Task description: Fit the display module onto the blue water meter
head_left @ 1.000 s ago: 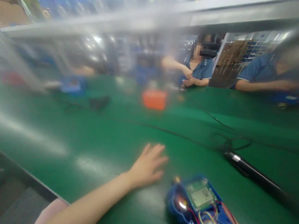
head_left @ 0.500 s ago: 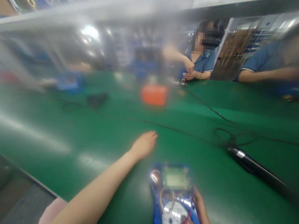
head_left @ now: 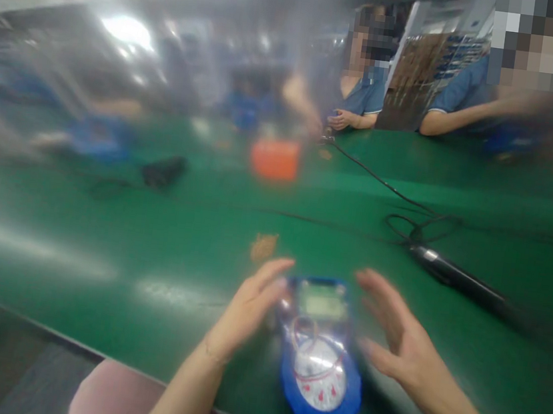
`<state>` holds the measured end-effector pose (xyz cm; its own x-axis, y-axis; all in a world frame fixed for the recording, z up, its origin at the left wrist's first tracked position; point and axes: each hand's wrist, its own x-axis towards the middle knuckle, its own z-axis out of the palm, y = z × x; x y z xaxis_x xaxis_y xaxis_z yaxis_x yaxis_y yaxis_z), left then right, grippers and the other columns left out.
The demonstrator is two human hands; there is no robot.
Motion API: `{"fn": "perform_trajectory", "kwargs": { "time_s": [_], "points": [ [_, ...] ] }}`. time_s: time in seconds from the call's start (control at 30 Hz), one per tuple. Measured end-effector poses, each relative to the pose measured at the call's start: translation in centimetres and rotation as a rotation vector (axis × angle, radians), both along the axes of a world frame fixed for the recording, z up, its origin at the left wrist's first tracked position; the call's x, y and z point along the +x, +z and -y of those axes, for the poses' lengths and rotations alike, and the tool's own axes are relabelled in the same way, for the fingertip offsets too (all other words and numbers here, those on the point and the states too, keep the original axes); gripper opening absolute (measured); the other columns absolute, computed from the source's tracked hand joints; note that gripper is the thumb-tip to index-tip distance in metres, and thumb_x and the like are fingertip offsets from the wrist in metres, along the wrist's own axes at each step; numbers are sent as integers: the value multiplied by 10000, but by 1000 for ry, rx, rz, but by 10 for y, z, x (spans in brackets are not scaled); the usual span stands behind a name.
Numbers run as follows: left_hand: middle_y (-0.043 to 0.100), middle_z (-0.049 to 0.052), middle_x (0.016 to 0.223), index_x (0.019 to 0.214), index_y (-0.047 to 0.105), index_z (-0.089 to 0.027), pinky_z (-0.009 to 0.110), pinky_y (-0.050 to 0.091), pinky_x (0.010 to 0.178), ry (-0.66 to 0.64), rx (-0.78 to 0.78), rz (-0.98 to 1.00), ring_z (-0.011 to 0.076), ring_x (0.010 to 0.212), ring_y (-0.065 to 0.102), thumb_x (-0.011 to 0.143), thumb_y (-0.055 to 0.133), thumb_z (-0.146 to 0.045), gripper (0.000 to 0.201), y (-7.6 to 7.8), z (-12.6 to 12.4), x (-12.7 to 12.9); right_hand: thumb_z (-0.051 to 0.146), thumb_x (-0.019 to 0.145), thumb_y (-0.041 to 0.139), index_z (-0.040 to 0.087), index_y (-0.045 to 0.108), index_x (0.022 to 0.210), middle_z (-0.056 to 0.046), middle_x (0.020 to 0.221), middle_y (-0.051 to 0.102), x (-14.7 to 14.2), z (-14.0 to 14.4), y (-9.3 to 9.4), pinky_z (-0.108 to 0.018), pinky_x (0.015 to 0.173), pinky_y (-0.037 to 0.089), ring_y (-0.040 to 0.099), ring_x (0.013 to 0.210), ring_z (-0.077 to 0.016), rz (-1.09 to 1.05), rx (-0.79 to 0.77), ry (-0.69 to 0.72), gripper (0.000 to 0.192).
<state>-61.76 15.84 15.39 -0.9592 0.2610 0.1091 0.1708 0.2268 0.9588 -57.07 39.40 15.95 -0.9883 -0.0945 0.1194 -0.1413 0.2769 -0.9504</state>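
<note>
Meter (head_left: 319,353) on table (head_left: 101,239) between hands; tool (head_left: 459,281) behind-right

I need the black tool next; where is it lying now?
In the head view the black tool lies on the green table, to the right, beyond the right hand and the blue meter.

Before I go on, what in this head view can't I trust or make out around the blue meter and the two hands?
- Blue meter: small screen and dial unreadable, motion blur; its brass end is cut off by the bottom edge.
- Left hand: fingertips smeared; contact with the meter cannot be told.
- Right hand: open beside the meter, blurred; whether it touches is unclear.
- Orange box and dark thing: behind a hazy glare, unidentifiable.
- Black tool: far end fades into blur.
</note>
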Motion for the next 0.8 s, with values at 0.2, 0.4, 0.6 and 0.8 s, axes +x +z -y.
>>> {"fn": "perform_trajectory", "kwargs": {
  "time_s": [0.2,0.4,0.6,0.8],
  "points": [
    [435,46,1305,1299,323,-272,329,340,1016,-24,239,78,188,1161,442,811,436,-374,511,-47,-12,12,292,517,739,197,509,1171,-90,1165,565,-58,0,25,-408,881,477,550,1041,-253,-155,455,437,700],
    [403,64,1325,1276,339,-220,314,296,1050,55,177,8,167,1204,393,858,323,-337,434,-57,-19,14,384,477,746,177,571,1073,-107,1137,580,-53,11,44,-393,878,486,563,1020,-256,-500,592,361,654],
    [508,68,1238,1169,486,-180,319,305,1030,199,219,-43,181,1160,439,864,281,-379,418,-16,-14,20,211,641,689,167,486,1152,-113,1135,573,-42,8,66,-386,931,476,518,1090,-230,-1115,610,180,552],
    [648,60,901,845,649,-165,267,428,823,266,183,-51,161,884,560,805,416,-418,346,36,-20,21,240,654,690,177,431,1215,-130,1167,547,-57,10,46,-441,886,511,517,1086,-262,-1336,605,-10,621]
  ]
}}
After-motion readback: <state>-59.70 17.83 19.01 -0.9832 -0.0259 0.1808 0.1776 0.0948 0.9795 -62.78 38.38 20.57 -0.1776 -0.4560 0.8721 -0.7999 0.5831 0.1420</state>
